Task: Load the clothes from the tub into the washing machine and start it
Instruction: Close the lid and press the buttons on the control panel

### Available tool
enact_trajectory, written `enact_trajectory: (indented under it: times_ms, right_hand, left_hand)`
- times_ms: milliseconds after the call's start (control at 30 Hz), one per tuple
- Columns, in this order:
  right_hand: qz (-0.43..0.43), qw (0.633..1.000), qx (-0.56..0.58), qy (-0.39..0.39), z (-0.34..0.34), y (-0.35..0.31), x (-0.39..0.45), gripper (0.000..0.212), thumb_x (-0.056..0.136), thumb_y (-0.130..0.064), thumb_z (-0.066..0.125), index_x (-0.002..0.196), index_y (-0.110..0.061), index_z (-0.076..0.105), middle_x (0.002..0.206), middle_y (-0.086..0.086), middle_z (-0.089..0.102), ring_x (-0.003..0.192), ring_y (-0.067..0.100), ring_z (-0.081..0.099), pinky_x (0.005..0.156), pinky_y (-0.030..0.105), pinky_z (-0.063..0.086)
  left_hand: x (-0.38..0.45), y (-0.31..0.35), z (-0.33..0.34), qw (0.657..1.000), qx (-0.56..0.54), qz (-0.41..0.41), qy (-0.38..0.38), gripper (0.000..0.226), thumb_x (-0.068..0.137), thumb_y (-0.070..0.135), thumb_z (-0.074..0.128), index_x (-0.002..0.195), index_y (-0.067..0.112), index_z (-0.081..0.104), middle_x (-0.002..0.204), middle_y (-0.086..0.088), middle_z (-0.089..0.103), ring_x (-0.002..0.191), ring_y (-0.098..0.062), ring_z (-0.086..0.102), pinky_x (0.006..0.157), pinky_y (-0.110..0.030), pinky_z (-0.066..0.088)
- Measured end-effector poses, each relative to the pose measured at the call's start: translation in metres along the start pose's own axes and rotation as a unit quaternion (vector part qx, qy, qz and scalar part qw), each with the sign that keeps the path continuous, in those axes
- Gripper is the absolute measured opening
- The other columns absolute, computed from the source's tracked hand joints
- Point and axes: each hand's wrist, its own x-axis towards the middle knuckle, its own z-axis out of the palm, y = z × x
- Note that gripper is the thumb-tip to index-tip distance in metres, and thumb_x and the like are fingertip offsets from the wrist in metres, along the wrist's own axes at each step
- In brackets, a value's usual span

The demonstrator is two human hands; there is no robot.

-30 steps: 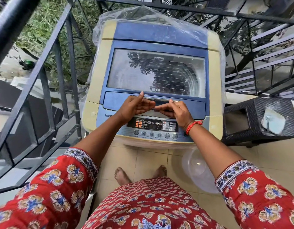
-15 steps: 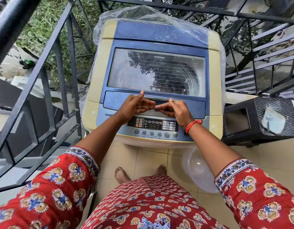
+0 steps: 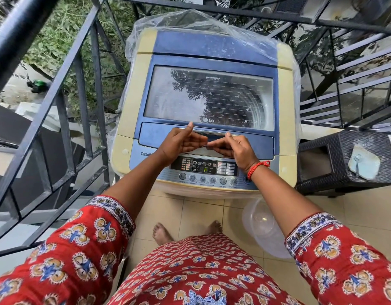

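Hands both at the front edge of the closed blue glass-windowed lid (image 3: 209, 100) of the blue-and-cream top-loading washing machine (image 3: 287, 89), forearms reaching forward from red patterned sleeves. Left hand (image 3: 181, 143) has thumb raised and pointing toward the lid window, fingers curled and pointing right at the silver lid handle strip (image 3: 212, 135). Right hand (image 3: 231, 147) mirrors it, thumb up, fingers curled and pointing left, tips nearly meeting the left fingertips. Cannot tell whether either hand actually grasps the handle strip or just rests against it. Red thread bracelet (image 3: 257, 168) on the right wrist. Machine stands on the tiled floor (image 3: 201, 212) straight ahead, clear plastic cover (image 3: 190, 20) pushed back over its rear. Control panel (image 3: 206, 169) sits just below the hands: one lit display, six round buttons in a row visible under it. Counts: two hands, one machine, one lid, one clear round plastic tub (image 3: 265, 227) on the floor at the machine's front right; its contents unclear. One black woven stool (image 3: 344, 159) right of the machine, with one small square mirror-like piece (image 3: 364, 165) lying on top. Black metal railing (image 3: 64, 102) on the left, metal stairs (image 3: 355, 69) on the right. Two bare feet visible below.
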Motion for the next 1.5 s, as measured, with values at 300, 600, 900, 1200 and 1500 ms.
enact_trajectory:
  times_ms: [300,600,900,1200,1500]
  right_hand:
    - [-0.001,1.0,-0.002,0.008,0.0009,-0.001,-0.0008,0.056,0.099,-0.033,0.033,0.104,0.011,0.067,0.104,0.024,0.07,0.103,0.03,0.068,0.094,0.034,0.053]
    - [-0.003,1.0,-0.006,0.009,0.0013,-0.0006,-0.0006,0.056,0.099,-0.033,0.034,0.103,0.011,0.067,0.103,0.023,0.07,0.102,0.029,0.068,0.093,0.033,0.053]
    - [-0.001,1.0,-0.01,0.015,0.001,-0.0001,0.0004,0.054,0.101,-0.03,0.032,0.101,0.008,0.07,0.102,0.024,0.07,0.103,0.029,0.068,0.096,0.037,0.052]
    - [-0.006,1.0,-0.016,0.018,0.0016,0.0006,0.0005,0.052,0.104,-0.026,0.031,0.101,0.009,0.069,0.102,0.024,0.07,0.102,0.029,0.069,0.094,0.035,0.053]
    - [-0.006,1.0,-0.016,0.021,0.0012,0.0007,0.001,0.054,0.101,-0.031,0.033,0.1,0.008,0.07,0.101,0.023,0.071,0.101,0.029,0.069,0.093,0.036,0.053]
  left_hand:
    - [-0.0004,-0.0001,-0.0003,1.0,0.003,0.002,0.0,0.062,0.102,0.043,0.029,0.109,-0.006,0.067,0.106,-0.018,0.071,0.101,-0.022,0.07,0.08,-0.022,0.054]
    - [-0.0002,0.0012,0.0013,1.0,-0.001,-0.001,-0.001,0.062,0.102,0.042,0.029,0.109,-0.006,0.067,0.103,-0.015,0.072,0.1,-0.021,0.07,0.083,-0.023,0.055]
    - [0.0003,0.0001,0.0007,1.0,0.0,0.001,-0.002,0.061,0.101,0.045,0.031,0.107,-0.003,0.068,0.105,-0.017,0.072,0.102,-0.022,0.07,0.082,-0.023,0.055]
    - [0.0009,-0.0013,0.0001,1.0,0.004,0.002,-0.001,0.059,0.101,0.045,0.031,0.104,0.0,0.07,0.104,-0.017,0.072,0.102,-0.023,0.07,0.09,-0.03,0.054]
    - [0.0012,-0.0003,0.0002,1.0,0.004,0.001,-0.002,0.059,0.101,0.045,0.031,0.104,0.0,0.069,0.105,-0.018,0.072,0.102,-0.023,0.069,0.095,-0.035,0.052]
